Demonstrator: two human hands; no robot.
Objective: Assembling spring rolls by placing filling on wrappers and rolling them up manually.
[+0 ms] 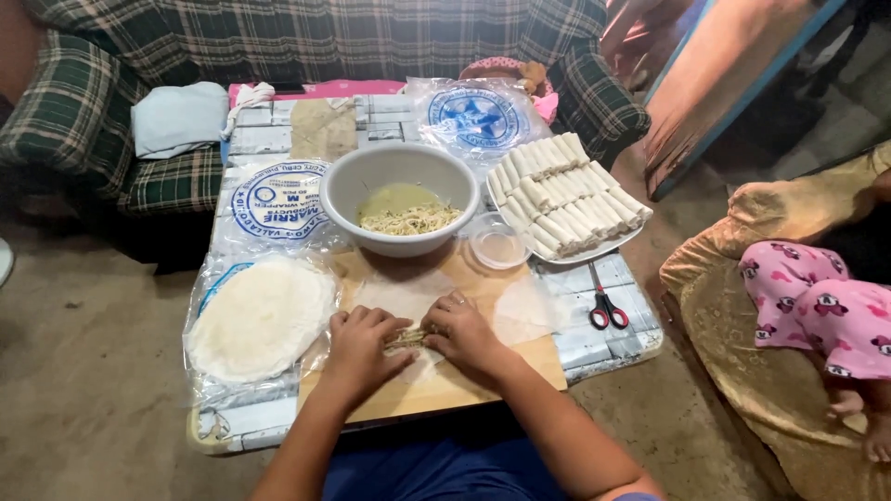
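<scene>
Both hands, the left hand [357, 341] and right hand [464, 334], curl their fingers down onto a thin translucent round wrapper [408, 301] spread on the tan wooden board [520, 357]. Between them they pinch a line of pale shredded filling [406, 339], its long axis running left to right, each hand equally close. Beyond sits a white bowl of filling [399, 197], a stack of round wrappers [260, 317] left, a plate of finished rolls [566, 197] and red-handled scissors [605, 306] right.
</scene>
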